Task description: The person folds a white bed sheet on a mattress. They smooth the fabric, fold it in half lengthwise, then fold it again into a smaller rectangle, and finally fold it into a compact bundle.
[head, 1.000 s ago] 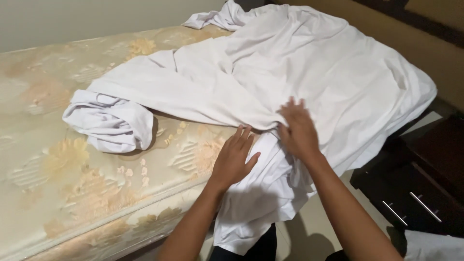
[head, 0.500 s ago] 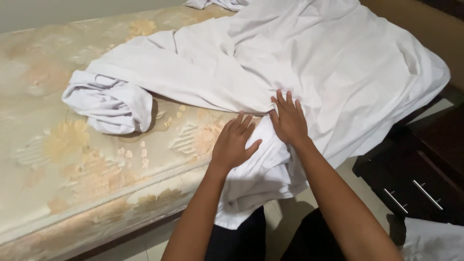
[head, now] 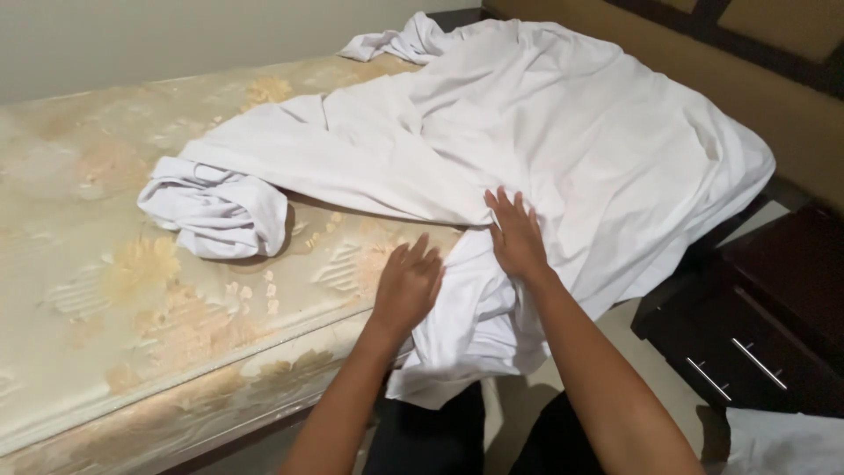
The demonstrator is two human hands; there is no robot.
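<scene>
Setting: one bare floral mattress (head: 132,290), one dark nightstand (head: 765,325) beside it.
Sheet: one white sheet (head: 571,149), bunched at left.
Hands: left hand (head: 407,286) and right hand (head: 516,236), apart, flat, fingers spread on the sheet.

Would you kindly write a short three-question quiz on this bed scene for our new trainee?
1. True or false: both hands lie flat on the white sheet.
2. What lies beside the bunched end of the sheet? A) a pillow B) bare patterned mattress C) a folded towel
3. Which hand is further up the bed?

Key
1. True: the left hand and the right hand both press on it, palms down.
2. B
3. The right hand.
</scene>
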